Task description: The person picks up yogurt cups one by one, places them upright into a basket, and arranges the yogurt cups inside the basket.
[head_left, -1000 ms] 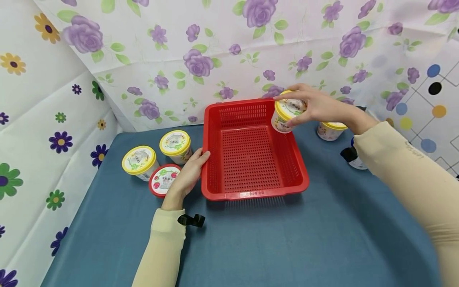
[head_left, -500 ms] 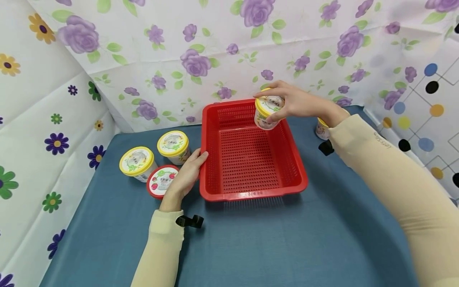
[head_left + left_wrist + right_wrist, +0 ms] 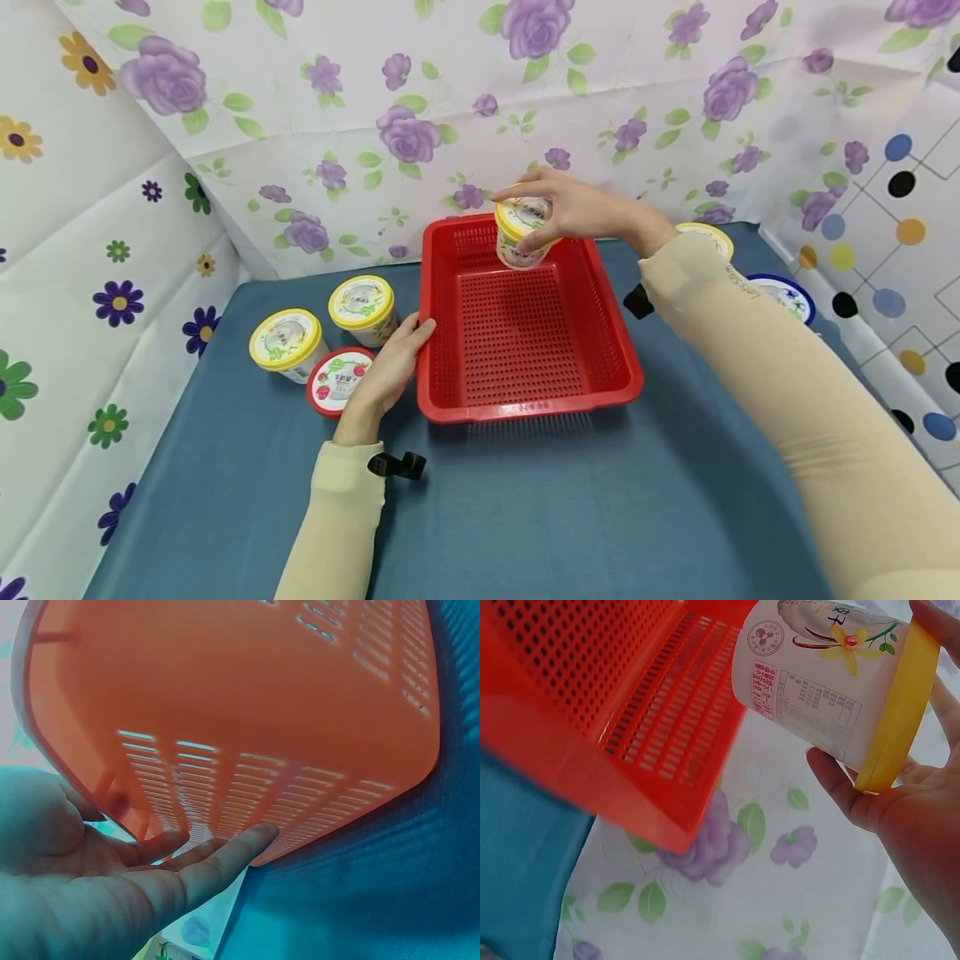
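A yellow-lidded ice cream tub (image 3: 525,218) hangs over the back part of a red plastic basket (image 3: 525,410). My right hand (image 3: 573,207) holds it by the lid, thumb on one side and fingers on the other; the right wrist view shows the tub's printed white wall (image 3: 817,682). At the basket's left side, my left hand (image 3: 390,362) grips the rim, thumb over the top. In the left wrist view its fingers (image 3: 225,862) lie against the slotted outer wall (image 3: 247,690). Nothing lies on the visible part of the basket floor.
Left of the basket stand two yellow-lidded tubs (image 3: 362,302) and a red-lidded tub (image 3: 337,379), partly behind my left hand. On the right, a yellow-lidded tub (image 3: 707,236) and a blue-lidded tub (image 3: 783,296) are partly covered by my right arm. A flowered sheet (image 3: 300,125) hangs behind.
My right hand has carried the yellow-lidded tub leftward, from the basket's back right corner to over its back middle. The blue-lidded tub has come into clearer view. My left hand stays on the rim.
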